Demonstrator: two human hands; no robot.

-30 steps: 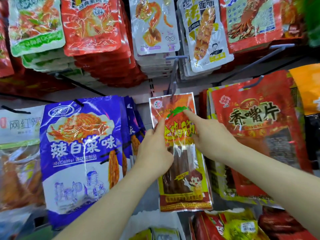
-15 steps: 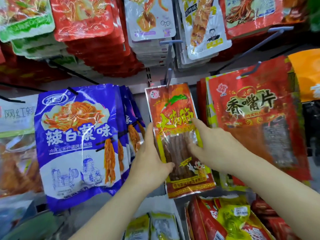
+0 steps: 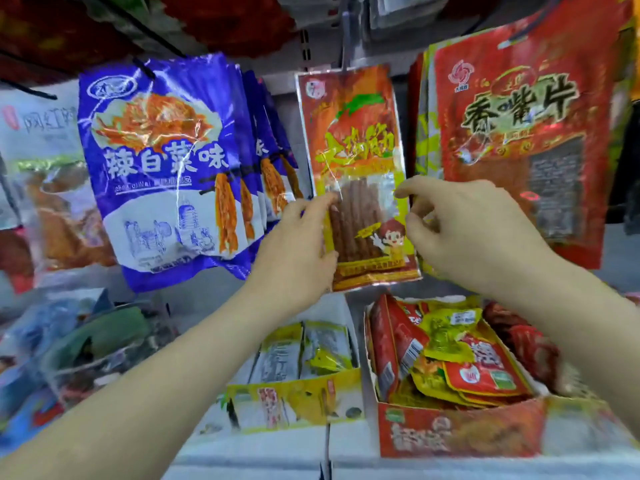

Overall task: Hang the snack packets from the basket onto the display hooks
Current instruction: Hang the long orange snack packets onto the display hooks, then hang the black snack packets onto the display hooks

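Observation:
An orange snack packet (image 3: pixel 353 140) with a clear window showing brown sticks hangs from a metal display hook (image 3: pixel 344 46) in the middle of the rack. My left hand (image 3: pixel 298 244) pinches the packet's lower left edge, thumb on the front. Beside the lower right edge is my right hand (image 3: pixel 471 230), its fingers apart and curled; it holds nothing. The basket is out of view.
Purple packets (image 3: pixel 156 161) hang just left of the orange one, and a large red packet (image 3: pixel 519 133) hangs to its right. On the shelf below, a yellow carton (image 3: pixel 294 403) and a red carton (image 3: pixel 450 434) hold small packets.
Both hands slid down from the packet's upper part to its lower part. My right hand came off the front. The view tilted down, showing the cartons below.

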